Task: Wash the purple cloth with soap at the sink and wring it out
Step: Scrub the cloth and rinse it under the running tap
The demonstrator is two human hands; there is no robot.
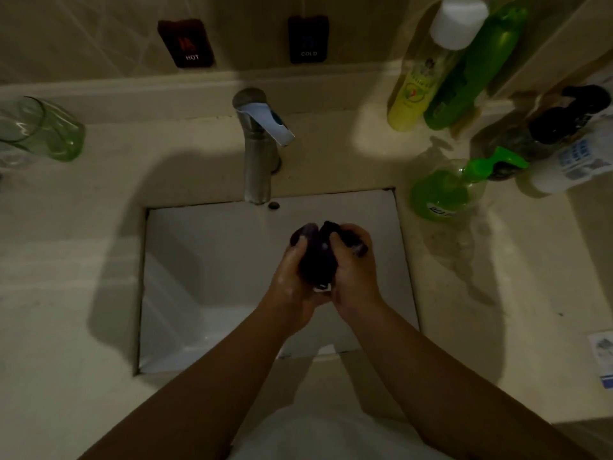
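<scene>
Desk: beige stone desk (83, 293) around the basin.
Sink: square white sink (205, 277), steel tap (257, 151) behind.
Bottles: green soap bottles (444, 190) at right.
Cloth: bunched dark purple cloth (315, 260), held over the sink.
Left hand (295, 280): fingers clenched round cloth.
Right hand (355, 270): fingers clenched round cloth.

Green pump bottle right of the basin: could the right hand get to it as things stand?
Probably yes. The green pump bottle stands on the counter beside the sink with nothing between it and the right hand. But both hands grip the purple cloth, so the right would have to let go first.
</scene>
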